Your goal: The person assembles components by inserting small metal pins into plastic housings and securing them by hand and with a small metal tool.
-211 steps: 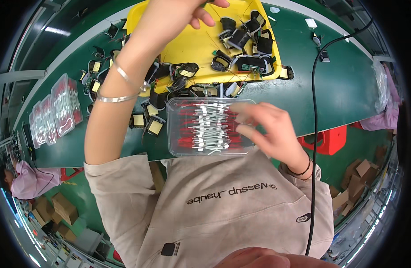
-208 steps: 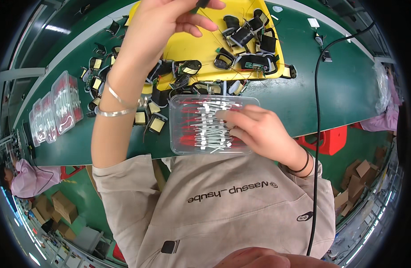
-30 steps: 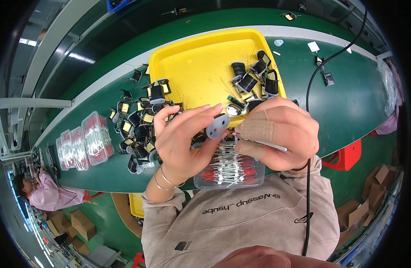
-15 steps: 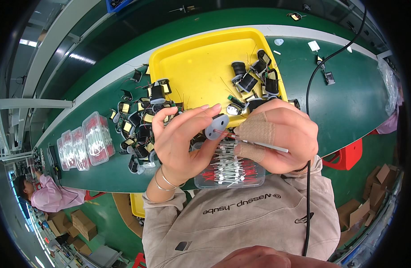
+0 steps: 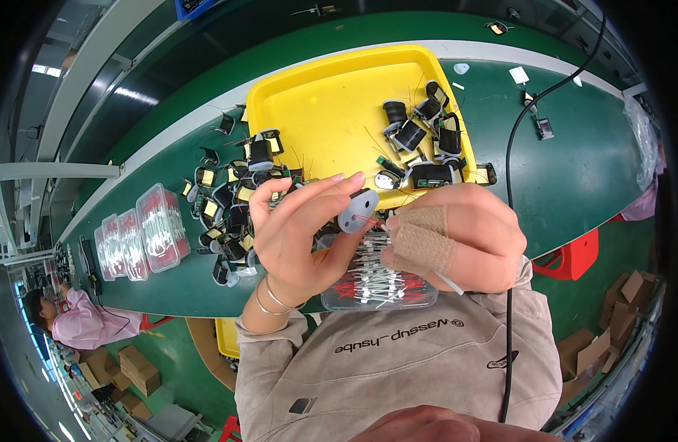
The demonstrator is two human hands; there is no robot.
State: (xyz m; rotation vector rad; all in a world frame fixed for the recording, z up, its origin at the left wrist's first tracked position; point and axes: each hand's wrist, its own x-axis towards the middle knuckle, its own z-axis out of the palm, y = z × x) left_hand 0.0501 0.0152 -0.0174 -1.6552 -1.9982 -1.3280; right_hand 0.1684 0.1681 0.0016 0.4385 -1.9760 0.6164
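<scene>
My left hand (image 5: 294,232) is closed on a small coil part with a grey oval end plate (image 5: 359,211), holding it by its edge between thumb and fingers. The plate has dark holes and faces right. Thin red wires (image 5: 368,219) run from it to my right hand (image 5: 475,239), whose taped fingers pinch a white-sleeved lead (image 5: 449,283). Its white end sticks out below those fingers; the pinched part is hidden. Under both hands sits a clear plastic box (image 5: 420,304) of white and red leads, partly covered.
Behind the hands stands a yellow tray (image 5: 339,65) with several black coil parts (image 5: 409,136). More coil parts (image 5: 232,195) lie heaped left of it. Clear boxes of leads (image 5: 158,228) stand farther left. A black cable (image 5: 510,221) hangs at the right. A person in pink (image 5: 92,317) sits far left.
My right fingers have curled and shifted over the white lead, which now points more downward and is mostly covered. My left hand and the coil part have stayed almost still.
</scene>
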